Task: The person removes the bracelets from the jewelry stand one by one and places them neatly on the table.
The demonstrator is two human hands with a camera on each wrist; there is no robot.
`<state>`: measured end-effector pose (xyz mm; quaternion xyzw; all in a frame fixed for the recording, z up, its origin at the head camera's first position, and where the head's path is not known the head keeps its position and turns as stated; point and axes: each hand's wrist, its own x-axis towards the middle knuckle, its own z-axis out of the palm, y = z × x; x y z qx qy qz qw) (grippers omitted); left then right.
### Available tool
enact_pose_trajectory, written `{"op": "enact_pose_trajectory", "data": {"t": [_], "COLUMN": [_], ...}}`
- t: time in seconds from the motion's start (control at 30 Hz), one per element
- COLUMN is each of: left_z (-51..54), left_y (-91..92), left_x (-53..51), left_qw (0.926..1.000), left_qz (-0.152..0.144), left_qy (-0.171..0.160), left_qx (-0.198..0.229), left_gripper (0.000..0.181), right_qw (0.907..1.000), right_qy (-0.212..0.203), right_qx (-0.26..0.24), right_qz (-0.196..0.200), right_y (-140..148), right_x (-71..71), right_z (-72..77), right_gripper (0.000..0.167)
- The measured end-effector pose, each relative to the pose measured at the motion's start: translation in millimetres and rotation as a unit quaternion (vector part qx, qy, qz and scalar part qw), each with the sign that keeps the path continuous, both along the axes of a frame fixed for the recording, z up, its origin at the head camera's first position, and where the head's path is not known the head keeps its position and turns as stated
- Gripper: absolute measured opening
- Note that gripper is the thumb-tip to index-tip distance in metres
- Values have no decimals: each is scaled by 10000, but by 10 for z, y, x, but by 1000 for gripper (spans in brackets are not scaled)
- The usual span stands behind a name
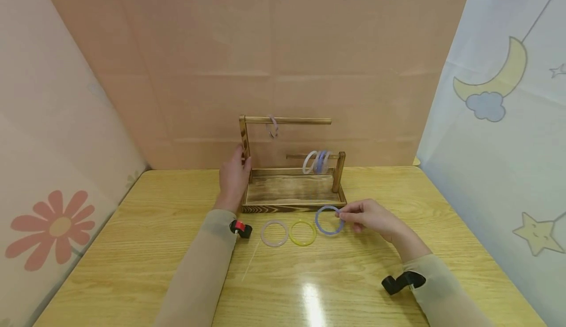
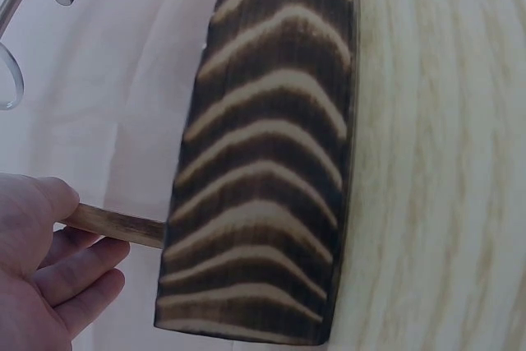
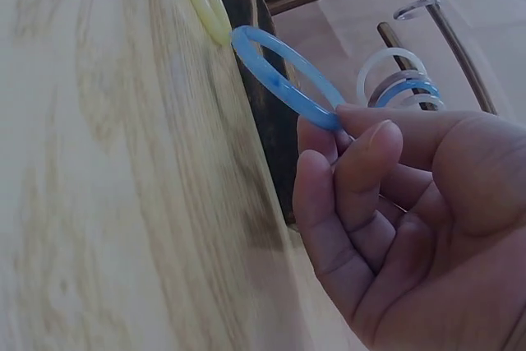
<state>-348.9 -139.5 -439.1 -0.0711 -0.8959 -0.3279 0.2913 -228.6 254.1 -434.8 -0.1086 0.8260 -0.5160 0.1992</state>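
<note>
My right hand (image 1: 371,219) pinches a blue bangle (image 3: 279,88) between thumb and fingertips, at the front right corner of a wooden bangle stand (image 1: 292,208). The bangle's far side is close to a yellow bangle (image 1: 302,244) lying on the table. Left of that lies a pale pink bangle (image 1: 274,245). My left hand (image 1: 233,179) holds the stand's left post (image 2: 123,223), thumb on one side and fingers on the other. One pale purple bangle (image 1: 276,126) hangs on the upper bar. Several bangles, among them a white one (image 1: 305,165), hang on the lower bar.
The wood-grain table (image 1: 168,248) carries the stand near its back edge. A tan backdrop (image 1: 199,71) rises behind it. Printed panels close off both sides, one with a flower (image 1: 59,226) and one with a moon (image 1: 515,71).
</note>
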Motion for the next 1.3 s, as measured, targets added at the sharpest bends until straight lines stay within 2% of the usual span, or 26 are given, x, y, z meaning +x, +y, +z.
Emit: {"op": "enact_pose_trajectory", "data": {"t": [0.47, 0.8, 1.3], "left_z": [5, -9, -19], "left_y": [6, 4, -2], "left_x": [13, 12, -11], "left_qw": [10000, 9999, 9999], "left_qz": [-68, -56, -57], "left_qy": [-41, 147, 120], "left_qx": [-14, -12, -14], "left_gripper": [28, 27, 29], "right_qw": [9991, 9994, 9991], "right_qy": [-374, -319, -327], "right_qx": [-157, 115, 229], "right_qz": [143, -91, -142], "right_y": [106, 64, 35], "right_x": [-23, -11, -2], "right_z": [-131, -143, -127], "right_gripper": [30, 29, 24]}}
